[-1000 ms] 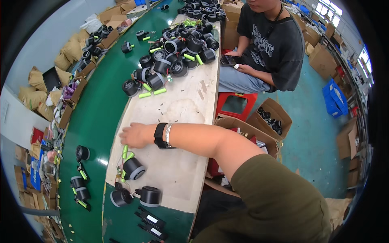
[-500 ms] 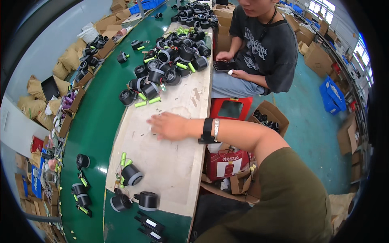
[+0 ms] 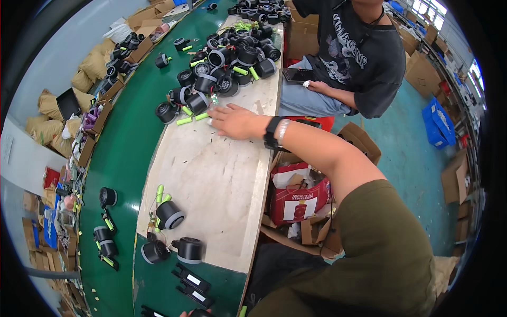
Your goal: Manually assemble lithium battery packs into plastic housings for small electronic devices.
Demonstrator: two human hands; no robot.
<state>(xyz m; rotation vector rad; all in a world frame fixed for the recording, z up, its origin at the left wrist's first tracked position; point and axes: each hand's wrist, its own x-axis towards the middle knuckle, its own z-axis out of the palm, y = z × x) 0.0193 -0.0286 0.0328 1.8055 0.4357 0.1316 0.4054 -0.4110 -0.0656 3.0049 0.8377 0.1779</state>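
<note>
My right hand (image 3: pixel 232 122) lies open with fingers outstretched over the pale board (image 3: pixel 211 174), near the front of a big pile of black round motor-like units (image 3: pixel 227 63). Its fingertips are beside green battery cells (image 3: pixel 201 116) at the pile's edge, and small dark bits (image 3: pixel 224 138) lie scattered by the palm. Just a sliver of my left hand (image 3: pixel 185 314) shows at the lower edge, beside a black part (image 3: pixel 200 313); its grip is hidden. Close to me, several more black units (image 3: pixel 170 214) with wired green cells stand at the board's near left.
Black flat parts (image 3: pixel 193 277) with white labels lie on the green bench (image 3: pixel 119 158). Across the bench corner, at right, a seated person (image 3: pixel 354 58) has a phone (image 3: pixel 297 75) on the lap. Open cartons and a red bag (image 3: pixel 301 198) stand beside the bench.
My right hand has moved away from me across the board, up to the pile. A bit of my left hand and a black part now show at the lower edge. The person's far hand has left the phone.
</note>
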